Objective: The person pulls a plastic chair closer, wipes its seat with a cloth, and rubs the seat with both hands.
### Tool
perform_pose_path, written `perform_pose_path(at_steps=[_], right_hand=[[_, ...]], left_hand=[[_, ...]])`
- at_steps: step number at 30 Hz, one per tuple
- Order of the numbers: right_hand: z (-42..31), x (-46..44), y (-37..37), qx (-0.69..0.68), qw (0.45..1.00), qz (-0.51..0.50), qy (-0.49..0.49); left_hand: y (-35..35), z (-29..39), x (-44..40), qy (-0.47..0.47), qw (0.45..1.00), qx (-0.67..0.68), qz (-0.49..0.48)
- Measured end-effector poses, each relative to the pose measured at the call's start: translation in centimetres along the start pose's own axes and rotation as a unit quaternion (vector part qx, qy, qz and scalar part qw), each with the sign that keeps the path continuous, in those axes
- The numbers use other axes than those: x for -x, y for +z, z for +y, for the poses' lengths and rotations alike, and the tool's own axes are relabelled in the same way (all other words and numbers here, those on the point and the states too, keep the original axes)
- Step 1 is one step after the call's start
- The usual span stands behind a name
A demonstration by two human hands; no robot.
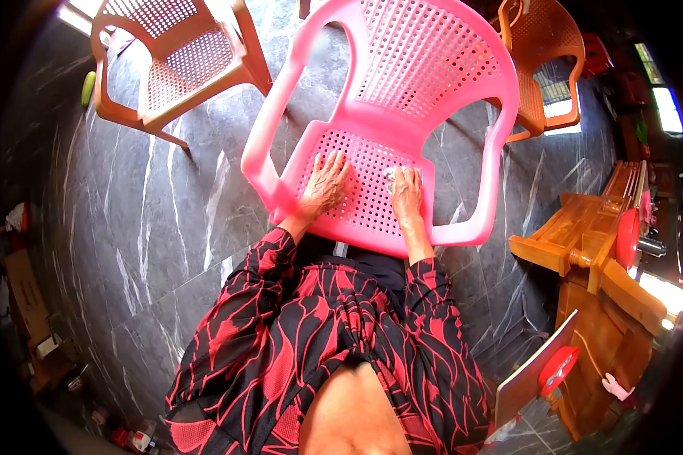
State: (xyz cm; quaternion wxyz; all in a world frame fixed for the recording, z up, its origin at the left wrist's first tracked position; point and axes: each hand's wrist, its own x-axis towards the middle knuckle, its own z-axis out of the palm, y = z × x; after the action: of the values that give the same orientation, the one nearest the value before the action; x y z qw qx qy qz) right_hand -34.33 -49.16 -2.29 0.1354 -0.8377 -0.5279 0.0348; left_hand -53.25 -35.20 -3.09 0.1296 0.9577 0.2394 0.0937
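A pink plastic armchair [425,129] with a perforated back and seat stands in front of me. My left hand [326,184] rests on the left part of the seat, its fingers stretched out over the holes. On the right part of the seat is my right hand [407,196], fingers bent over a small grey-white cloth [390,175]. Only a crumpled edge of that cloth shows beside the fingers; the remainder is hidden beneath them.
Brown plastic armchairs stand at the upper left [193,72] and the upper right [542,64]. Wooden furniture [577,235] lines the right side, near another person's hand [617,387]. A cardboard piece [26,296] lies left on the dark marbled floor [159,197].
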Motion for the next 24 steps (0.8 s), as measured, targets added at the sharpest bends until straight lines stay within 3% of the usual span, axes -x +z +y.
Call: perform_pose_path(at_steps=[6, 8, 12, 14, 22, 24], right_hand=[[1.2, -3.9, 2.3, 0.066, 0.994, 0.09, -0.006], [1.0, -4.6, 2.5, 0.103, 0.993, 0.022, 0.047], [-0.2, -4.3, 1.7, 0.09, 0.993, -0.001, 0.075], [0.0, -3.1, 1.9, 0.085, 0.995, 0.053, -0.006], [-0.4, 0.8, -0.1, 0.029, 0.999, -0.02, -0.042], [-1.0, 2.1, -0.7, 0.029, 0.998, 0.009, -0.06]], left_hand=[[0.2, 0.0, -0.1, -0.007, 1.0, -0.003, 0.002], [0.2, 0.0, -0.1, -0.002, 1.0, 0.017, 0.002], [0.1, -0.1, -0.2, -0.002, 1.0, 0.023, 0.005], [0.3, -0.1, -0.2, -0.005, 1.0, 0.019, 0.001], [1.5, -0.4, 0.2, -0.002, 0.999, 0.003, 0.034], [1.7, -0.6, 0.3, 0.003, 0.999, 0.015, 0.035]])
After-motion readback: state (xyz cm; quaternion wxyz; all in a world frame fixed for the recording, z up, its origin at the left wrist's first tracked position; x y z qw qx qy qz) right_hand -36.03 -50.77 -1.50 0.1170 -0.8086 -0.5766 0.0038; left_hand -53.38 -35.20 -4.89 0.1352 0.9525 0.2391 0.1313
